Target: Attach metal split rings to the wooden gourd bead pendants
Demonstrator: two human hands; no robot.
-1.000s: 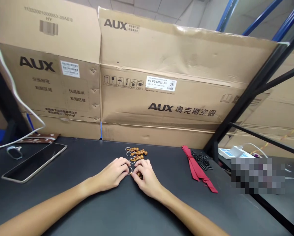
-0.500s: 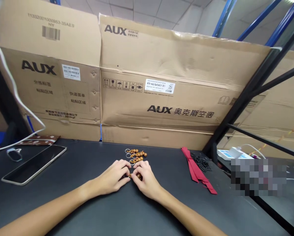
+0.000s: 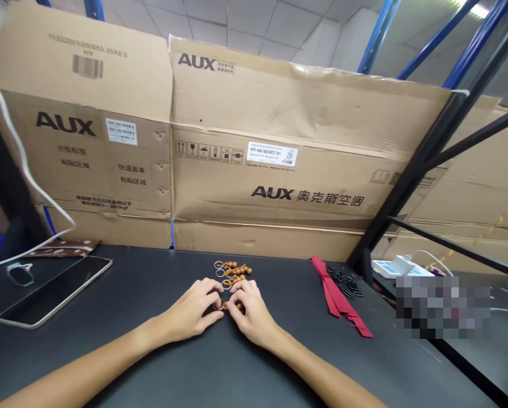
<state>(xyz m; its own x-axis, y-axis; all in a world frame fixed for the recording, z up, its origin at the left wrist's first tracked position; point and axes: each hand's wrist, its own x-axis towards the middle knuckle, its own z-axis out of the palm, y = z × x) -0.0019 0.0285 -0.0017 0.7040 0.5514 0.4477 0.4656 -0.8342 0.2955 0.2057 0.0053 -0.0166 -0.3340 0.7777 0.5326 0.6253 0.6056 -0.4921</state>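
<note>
A keychain (image 3: 225, 306) with brown wooden-looking beads and a metal ring lies low over the black table between my two hands, partly hidden by fingers. My left hand (image 3: 198, 309) is closed at its ring end, thumb and forefinger curled about the ring. At the bead end, my right hand (image 3: 249, 311) pinches it with thumb and fingers. Just beyond my fingertips several similar keychains (image 3: 235, 279) lie close together, rings toward the left and beads toward the right.
Red ribbon strips (image 3: 336, 294) and a pile of black pieces (image 3: 347, 281) lie to the right. On the left are a tablet-like device (image 3: 56, 294), a small glass-like item (image 3: 21, 274) and a white cable (image 3: 33, 181). Cardboard (image 3: 270, 170) walls the back; a black frame post (image 3: 406, 181) stands right.
My left hand has shifted slightly left, its thumb and forefinger now a little apart around the ring. My right hand stays on the beads. The whole view has tilted slightly.
</note>
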